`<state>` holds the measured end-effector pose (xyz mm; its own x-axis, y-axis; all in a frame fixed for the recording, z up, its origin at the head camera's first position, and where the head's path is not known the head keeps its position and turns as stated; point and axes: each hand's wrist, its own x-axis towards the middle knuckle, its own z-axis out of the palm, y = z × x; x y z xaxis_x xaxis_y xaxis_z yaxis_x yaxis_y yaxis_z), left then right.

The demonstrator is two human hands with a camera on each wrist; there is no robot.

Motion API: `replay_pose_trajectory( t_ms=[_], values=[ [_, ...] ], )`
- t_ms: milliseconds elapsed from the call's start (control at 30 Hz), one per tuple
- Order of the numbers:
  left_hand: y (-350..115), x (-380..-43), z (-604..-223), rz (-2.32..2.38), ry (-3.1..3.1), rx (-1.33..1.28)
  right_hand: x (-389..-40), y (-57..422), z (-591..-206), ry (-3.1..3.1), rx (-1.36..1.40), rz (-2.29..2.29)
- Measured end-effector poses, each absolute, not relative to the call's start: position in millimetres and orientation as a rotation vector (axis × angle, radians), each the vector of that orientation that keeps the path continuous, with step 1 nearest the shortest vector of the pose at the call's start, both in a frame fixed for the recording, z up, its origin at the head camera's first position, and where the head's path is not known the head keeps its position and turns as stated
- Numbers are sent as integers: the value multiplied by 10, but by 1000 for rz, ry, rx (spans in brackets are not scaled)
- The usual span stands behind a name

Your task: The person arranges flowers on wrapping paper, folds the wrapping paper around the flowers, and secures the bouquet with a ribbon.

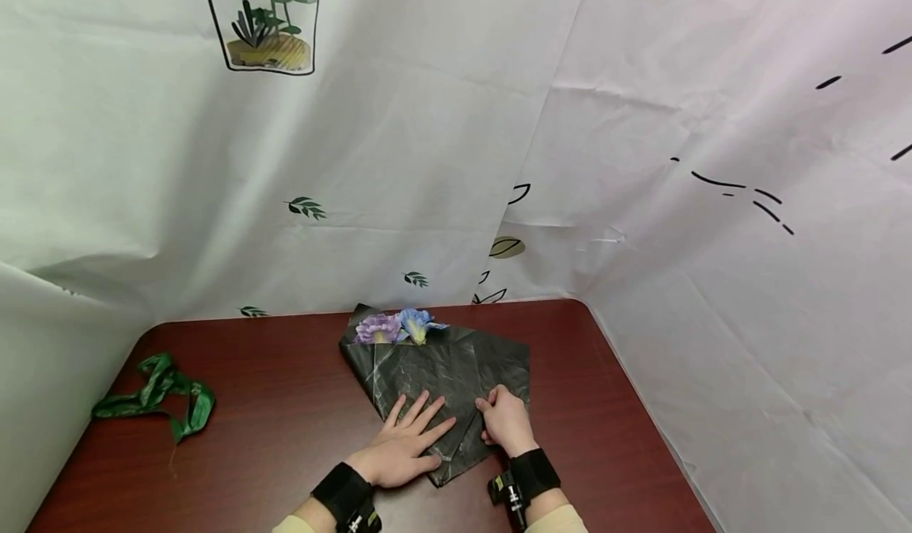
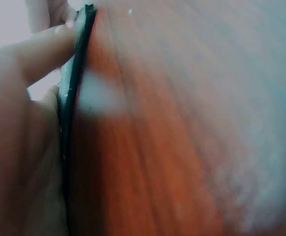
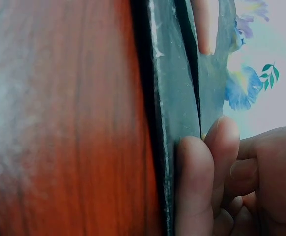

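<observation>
Black paper [image 1: 456, 363], crinkled and folded into a taper, is lying on the wood-grain table [image 1: 285, 382], its long axis running away from the person, narrow end nearest; two ruffled flowers [image 1: 379, 329] are showing at the far end. The left hand [image 1: 402, 447] is pressing it, fingers spread; the right hand [image 1: 506, 420] is pinching its fold.

I've got charcoal-black paper [image 1: 456, 363] here, a purple flower [image 1: 378, 329], a yellow-centred blue flower [image 1: 416, 323]! Green ribbon [image 1: 153, 394], reddish-brown wood-grain counter [image 1: 285, 375], my black wristbands [image 1: 340, 489], cream sleeves [image 1: 557, 520], and pale cloth [image 1: 399, 137] with green leaf prints [image 1: 306, 207]!
</observation>
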<state>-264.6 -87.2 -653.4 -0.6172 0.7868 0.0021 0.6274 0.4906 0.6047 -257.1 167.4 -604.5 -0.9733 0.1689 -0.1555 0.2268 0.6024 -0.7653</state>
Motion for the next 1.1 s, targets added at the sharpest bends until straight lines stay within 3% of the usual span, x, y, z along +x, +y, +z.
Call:
replay_pose_trajectory(
  t_ms=[267,633,1100],
  values=[
    [-860,-2637,-6552,808,2493,1205,-2451,1681,-6038,2865,148,-1204],
    [-869,-2640,-6538,818,2491,1195,-1846,1702,-5945,2603,-698,-1053],
    [-876,-2634,-6532,812,2489,1192,-1717,1629,-5968,2684,-814,-907]
  ],
)
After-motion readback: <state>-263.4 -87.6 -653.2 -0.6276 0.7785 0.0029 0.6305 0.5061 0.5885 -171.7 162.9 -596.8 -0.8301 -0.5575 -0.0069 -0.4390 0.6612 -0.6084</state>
